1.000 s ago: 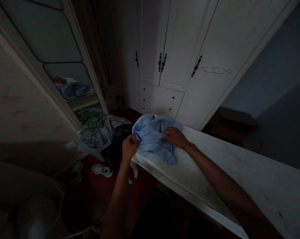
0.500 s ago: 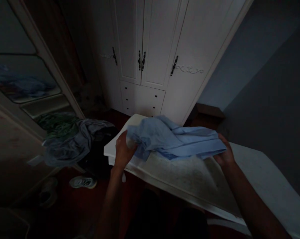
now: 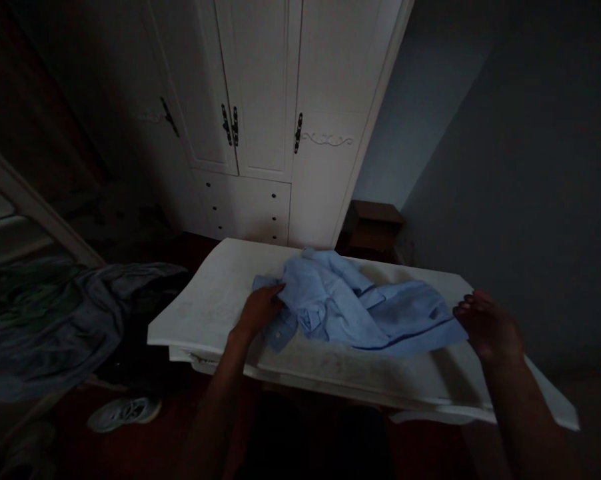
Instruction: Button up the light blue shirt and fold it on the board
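No legible text, labels, brands, numbers, signs

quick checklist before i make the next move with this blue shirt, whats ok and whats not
1. Blue shirt lying on the white table: ok, it rests on the top between the two hands.
2. Shirt spread flat: not ok, it is bunched and folded over itself.
3. Left hand at the shirt: ok, it is at the left end.
4. Right hand gripping the right end: cannot tell, its fingers are curled by the cloth's corner but it is too dark to see a hold.
5. Grey cloth apart from the shirt: ok, it lies off to the left of the table.
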A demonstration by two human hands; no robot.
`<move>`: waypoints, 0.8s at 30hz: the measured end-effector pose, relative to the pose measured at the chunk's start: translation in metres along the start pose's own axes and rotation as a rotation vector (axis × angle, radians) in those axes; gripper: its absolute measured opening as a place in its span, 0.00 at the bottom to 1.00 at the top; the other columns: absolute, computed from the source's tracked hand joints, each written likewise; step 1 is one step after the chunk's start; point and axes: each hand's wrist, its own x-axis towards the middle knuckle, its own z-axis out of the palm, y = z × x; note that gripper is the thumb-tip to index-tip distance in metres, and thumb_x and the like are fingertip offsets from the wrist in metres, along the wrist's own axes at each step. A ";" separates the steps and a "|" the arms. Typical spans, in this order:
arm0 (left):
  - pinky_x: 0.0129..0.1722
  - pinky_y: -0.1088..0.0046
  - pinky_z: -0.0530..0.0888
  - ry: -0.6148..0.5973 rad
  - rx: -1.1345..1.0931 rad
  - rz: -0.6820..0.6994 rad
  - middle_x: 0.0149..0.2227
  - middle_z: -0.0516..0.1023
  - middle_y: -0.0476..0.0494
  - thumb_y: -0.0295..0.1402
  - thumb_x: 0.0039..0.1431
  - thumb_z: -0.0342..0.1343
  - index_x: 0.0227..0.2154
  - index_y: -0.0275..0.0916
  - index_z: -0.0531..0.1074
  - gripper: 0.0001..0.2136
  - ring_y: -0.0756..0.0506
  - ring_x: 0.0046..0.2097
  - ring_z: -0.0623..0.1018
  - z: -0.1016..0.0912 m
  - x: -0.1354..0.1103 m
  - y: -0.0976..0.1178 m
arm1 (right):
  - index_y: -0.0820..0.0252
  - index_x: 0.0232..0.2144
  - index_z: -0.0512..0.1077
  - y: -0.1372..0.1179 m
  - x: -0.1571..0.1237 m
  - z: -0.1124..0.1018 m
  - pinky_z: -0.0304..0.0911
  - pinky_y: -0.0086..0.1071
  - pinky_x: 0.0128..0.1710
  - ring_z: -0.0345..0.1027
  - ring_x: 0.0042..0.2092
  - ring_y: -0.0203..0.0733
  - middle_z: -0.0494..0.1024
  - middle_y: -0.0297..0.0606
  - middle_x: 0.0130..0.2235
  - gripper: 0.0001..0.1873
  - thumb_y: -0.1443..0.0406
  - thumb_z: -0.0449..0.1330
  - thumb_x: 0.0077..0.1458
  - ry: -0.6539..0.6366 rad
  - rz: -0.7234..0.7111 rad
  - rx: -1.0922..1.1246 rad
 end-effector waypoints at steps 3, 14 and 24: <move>0.47 0.64 0.73 0.164 -0.206 -0.012 0.44 0.82 0.42 0.30 0.55 0.51 0.48 0.43 0.77 0.19 0.41 0.43 0.80 -0.006 -0.002 0.013 | 0.51 0.33 0.75 -0.014 -0.017 -0.002 0.70 0.32 0.32 0.72 0.33 0.39 0.76 0.33 0.33 0.14 0.61 0.69 0.39 -0.050 -0.035 -0.052; 0.26 0.77 0.69 0.755 -1.208 -0.367 0.22 0.71 0.54 0.33 0.45 0.55 0.45 0.36 0.71 0.20 0.51 0.23 0.71 -0.001 0.015 0.078 | 0.50 0.66 0.54 0.008 -0.064 0.014 0.50 0.52 0.65 0.48 0.68 0.51 0.56 0.41 0.68 0.35 0.58 0.59 0.59 -1.001 -0.468 -1.035; 0.54 0.63 0.72 0.492 -0.817 -0.235 0.59 0.68 0.34 0.39 0.55 0.56 0.65 0.43 0.47 0.37 0.43 0.56 0.73 0.025 -0.018 0.067 | 0.49 0.63 0.60 -0.008 -0.073 0.014 0.65 0.49 0.57 0.69 0.56 0.50 0.74 0.43 0.56 0.29 0.54 0.56 0.61 -0.869 -0.399 -0.937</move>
